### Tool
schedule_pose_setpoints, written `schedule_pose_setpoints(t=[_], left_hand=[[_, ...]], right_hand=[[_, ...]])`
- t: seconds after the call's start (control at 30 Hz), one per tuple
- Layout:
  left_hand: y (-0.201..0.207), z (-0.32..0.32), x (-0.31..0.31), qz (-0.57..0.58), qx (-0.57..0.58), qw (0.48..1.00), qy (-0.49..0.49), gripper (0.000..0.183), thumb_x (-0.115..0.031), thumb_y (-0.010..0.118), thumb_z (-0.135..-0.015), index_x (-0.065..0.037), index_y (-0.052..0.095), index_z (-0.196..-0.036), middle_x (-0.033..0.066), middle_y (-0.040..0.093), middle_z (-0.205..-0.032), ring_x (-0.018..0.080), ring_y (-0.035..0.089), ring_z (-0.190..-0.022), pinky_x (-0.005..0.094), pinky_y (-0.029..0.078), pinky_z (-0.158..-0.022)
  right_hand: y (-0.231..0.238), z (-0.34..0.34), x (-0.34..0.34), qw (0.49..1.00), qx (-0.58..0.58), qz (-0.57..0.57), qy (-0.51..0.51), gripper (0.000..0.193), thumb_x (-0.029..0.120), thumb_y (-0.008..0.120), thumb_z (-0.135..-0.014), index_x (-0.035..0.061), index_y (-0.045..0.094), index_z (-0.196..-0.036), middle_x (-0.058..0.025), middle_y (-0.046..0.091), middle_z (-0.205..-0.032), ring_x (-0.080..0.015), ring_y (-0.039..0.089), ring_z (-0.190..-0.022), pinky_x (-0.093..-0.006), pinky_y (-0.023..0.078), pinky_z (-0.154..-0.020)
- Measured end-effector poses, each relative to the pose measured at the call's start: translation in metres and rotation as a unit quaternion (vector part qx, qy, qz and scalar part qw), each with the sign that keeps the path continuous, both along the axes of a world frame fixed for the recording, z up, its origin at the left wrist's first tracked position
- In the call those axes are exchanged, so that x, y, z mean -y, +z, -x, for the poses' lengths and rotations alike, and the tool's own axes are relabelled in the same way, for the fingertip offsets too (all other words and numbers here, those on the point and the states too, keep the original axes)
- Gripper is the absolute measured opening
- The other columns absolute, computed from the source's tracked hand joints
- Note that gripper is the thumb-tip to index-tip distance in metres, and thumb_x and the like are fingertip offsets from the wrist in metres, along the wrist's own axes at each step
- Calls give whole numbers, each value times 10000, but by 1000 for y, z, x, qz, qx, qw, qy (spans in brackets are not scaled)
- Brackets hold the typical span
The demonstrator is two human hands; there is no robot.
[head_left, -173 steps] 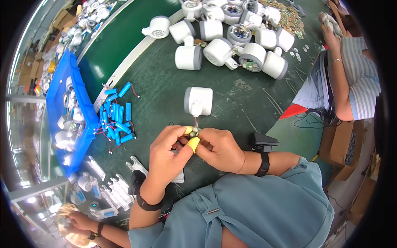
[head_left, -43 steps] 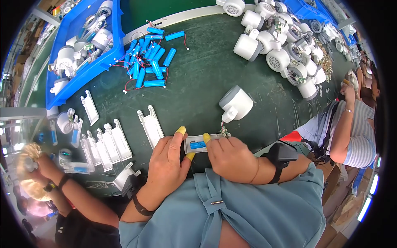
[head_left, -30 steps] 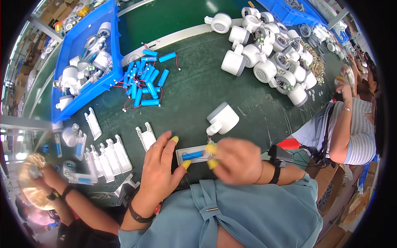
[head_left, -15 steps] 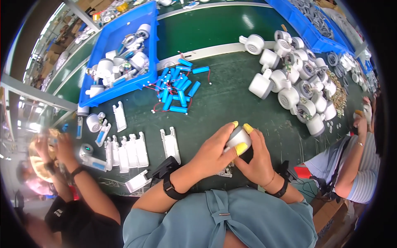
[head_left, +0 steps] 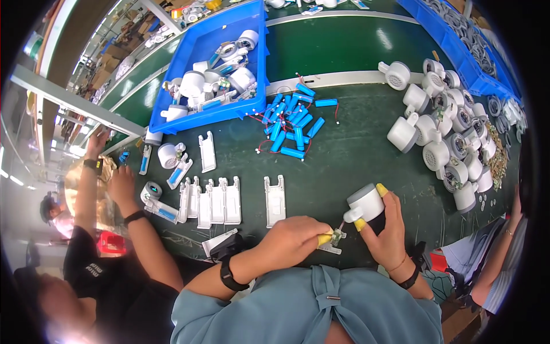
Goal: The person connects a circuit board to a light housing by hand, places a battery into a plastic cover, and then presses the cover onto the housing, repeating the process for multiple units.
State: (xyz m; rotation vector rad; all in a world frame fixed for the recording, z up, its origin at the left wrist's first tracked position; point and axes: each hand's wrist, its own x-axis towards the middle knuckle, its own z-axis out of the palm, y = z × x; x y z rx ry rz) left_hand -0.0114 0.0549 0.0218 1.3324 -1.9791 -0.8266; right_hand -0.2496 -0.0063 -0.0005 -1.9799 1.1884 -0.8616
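Note:
My right hand [head_left: 389,235] is closed round a white cylindrical housing [head_left: 366,205] with a grey rim and a short neck. The neck points toward my left hand [head_left: 298,238], which pinches a small green circuit board [head_left: 337,235] between thumb and finger. A thin lead seems to run from the board to the neck. Beneath the board, a white plastic piece [head_left: 330,249] lies partly hidden on the table. Yellow covers sit on several of my fingertips. To the left of my left hand lies a white handle shell [head_left: 275,202], with a row of similar shells [head_left: 232,202] beyond it.
Blue wired battery cells [head_left: 295,123] are heaped at the centre back, beside a blue bin [head_left: 215,117] of white assemblies. White housings [head_left: 435,155] pile up at the right, near a second blue bin [head_left: 487,86] of grey rings. Co-workers' arms [head_left: 140,246] reach in at the left, another [head_left: 501,249] at the right.
My left hand has left the housing and now pinches the circuit board to its left. My right hand keeps the housing, turned so its neck points left. The whole view has shifted.

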Motion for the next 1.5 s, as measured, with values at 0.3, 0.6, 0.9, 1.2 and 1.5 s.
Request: schedule_pose_setpoints(t=[0.3,0.6,0.9,1.2,1.5], left_hand=[[103,-106,-21,-7,-39,920,390,185,22,566,-898,18,688,-1038,58,694,-969,117,624,-857,243,475,-764],[107,-269,-6,-16,285,761,583,212,-65,590,-923,140,621,-968,137,680,-1121,168,634,-967,299,492,-824],[38,-229,-2,74,313,824,467,208,-114,625,-897,26,647,-1050,149,686,-954,271,664,-849,371,502,-723],[11,-109,-32,-83,393,855,328,355,-149,649,-822,7,582,-1134,201,609,-1112,409,617,-933,467,523,-786],[-7,-72,-28,17,319,920,227,434,-81,683,-759,31,557,-1158,203,563,-1138,398,571,-1000,460,502,-860]], right_hand=[[-6,0,0,998,30,-19,53,650,32,675,-798,-40,416,-1391,-195,540,-1243,-321,547,-1136,-368,416,-998],[-4,-2,1,999,-7,9,43,544,-15,638,-802,-42,476,-1321,-211,538,-1219,-365,564,-1099,-366,454,-957],[0,-6,0,996,-66,33,46,545,-1,654,-795,-22,492,-1315,-214,532,-1241,-394,560,-1081,-395,471,-936],[24,-26,7,967,-118,79,212,505,16,645,-791,-5,540,-1285,-176,528,-1227,-358,553,-1118,-422,469,-961],[-7,-99,32,877,-160,265,367,340,123,583,-829,9,596,-1149,-100,603,-1080,-260,571,-1110,-331,465,-925]])
